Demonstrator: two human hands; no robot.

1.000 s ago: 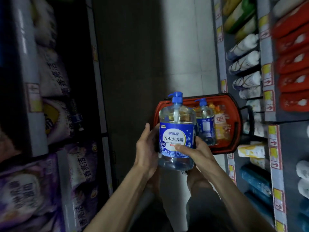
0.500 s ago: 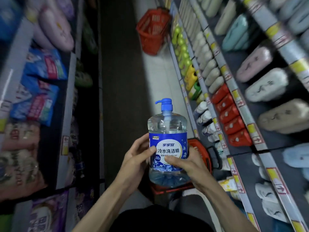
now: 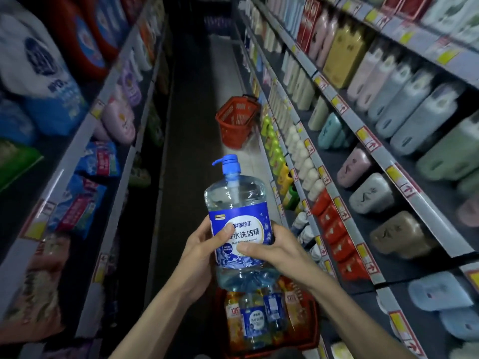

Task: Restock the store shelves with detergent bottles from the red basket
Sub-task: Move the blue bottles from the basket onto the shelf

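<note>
A large clear detergent bottle with a blue pump and a blue label is held upright in front of me, tilted slightly left. My left hand grips its left side, thumb across the label. My right hand grips its right side, thumb on the label's lower part. Directly below the bottle, on the floor, stands the red basket with several more bottles, clear-blue and orange ones.
A second red basket stands farther down the aisle against the right shelves. The right shelves hold rows of bottles and packs behind price tags. The left shelves hold bags and pouches. A narrow dark floor runs between.
My view has risen from the floor to look down the aisle. The bottle came up out of the basket with both hands on it and is now higher.
</note>
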